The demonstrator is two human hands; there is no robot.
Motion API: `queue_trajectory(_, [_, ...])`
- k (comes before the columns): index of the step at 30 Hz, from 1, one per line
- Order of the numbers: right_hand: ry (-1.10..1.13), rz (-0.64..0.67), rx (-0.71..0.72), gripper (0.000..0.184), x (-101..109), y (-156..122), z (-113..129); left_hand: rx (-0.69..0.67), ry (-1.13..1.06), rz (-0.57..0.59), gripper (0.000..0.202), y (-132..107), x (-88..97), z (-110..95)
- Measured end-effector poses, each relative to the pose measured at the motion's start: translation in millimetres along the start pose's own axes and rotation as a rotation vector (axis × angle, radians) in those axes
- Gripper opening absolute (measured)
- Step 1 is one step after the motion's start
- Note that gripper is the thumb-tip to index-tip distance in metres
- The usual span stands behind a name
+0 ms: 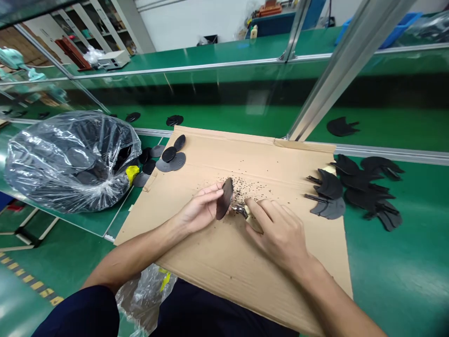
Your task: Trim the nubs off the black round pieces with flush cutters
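Observation:
My left hand (198, 208) pinches a thin black disc (225, 199) by its edge, holding it nearly on end above the cardboard sheet (206, 262). In my right hand (280, 231) is a pair of nippers (240, 209) with pale cream handles, fingers closed round them. Their metal jaws are close to the disc's right side; whether they touch it I cannot tell. Small black crumbs (250, 187) lie scattered on the cardboard behind both hands. At its far left corner rest several loose discs (169, 154), some overlapping.
Black flat pieces with projecting stems (365, 182) are heaped at the right, partly on the cardboard. A clear plastic bag (73, 164) full of black discs stands at left. Behind the cardboard run a transparent panel and a slanted metal post (329, 79).

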State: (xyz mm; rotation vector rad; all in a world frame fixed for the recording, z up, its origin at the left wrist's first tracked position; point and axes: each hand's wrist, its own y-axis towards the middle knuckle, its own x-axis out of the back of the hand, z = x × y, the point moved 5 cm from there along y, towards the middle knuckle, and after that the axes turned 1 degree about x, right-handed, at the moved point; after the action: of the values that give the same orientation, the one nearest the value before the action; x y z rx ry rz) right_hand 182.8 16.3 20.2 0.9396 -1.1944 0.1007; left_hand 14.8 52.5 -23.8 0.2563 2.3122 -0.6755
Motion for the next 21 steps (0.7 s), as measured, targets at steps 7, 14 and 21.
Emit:
queue_trajectory(7, [0.011,-0.043,-0.023,0.023,0.5,-0.5,3.0,0.024,-0.018,0.023,0.020,-3.8,-4.4,8.3])
queue_trajectory(14, [0.008,-0.031,-0.034,0.025,1.6,-1.3,0.6,0.005,-0.012,0.006,0.023,-2.2,-4.0,9.4])
queue_trajectory(21, [0.059,0.041,-0.068,0.032,-0.1,-4.2,-3.4,0.014,-0.005,0.004,0.024,-0.9,-3.5,11.8])
